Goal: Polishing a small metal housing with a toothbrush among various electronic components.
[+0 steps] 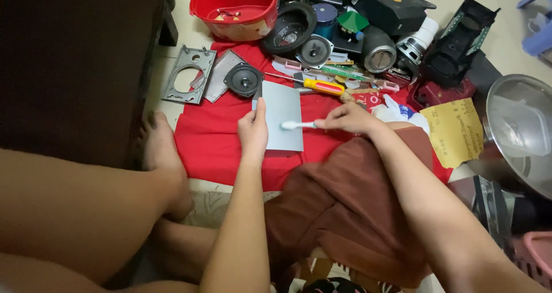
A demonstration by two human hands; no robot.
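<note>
Left hand (253,129) grip pinches the left edge of the grey panel (280,116). Right hand (348,117) grip is closed on a toothbrush (298,124), bristles touching the panel. Panel lies on the red cloth (213,138); yellow screwdriver (313,85) just behind the panel, small speaker (243,79) near its far-left corner.

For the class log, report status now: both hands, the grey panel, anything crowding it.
Left hand steadies grey panel. Right hand holds toothbrush, head on panel. Yellow-handled screwdriver and small speaker lie close behind.

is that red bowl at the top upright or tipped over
Upright. The red bowl sits on the floor with its open mouth facing up, and a few small bits lie inside.
</note>
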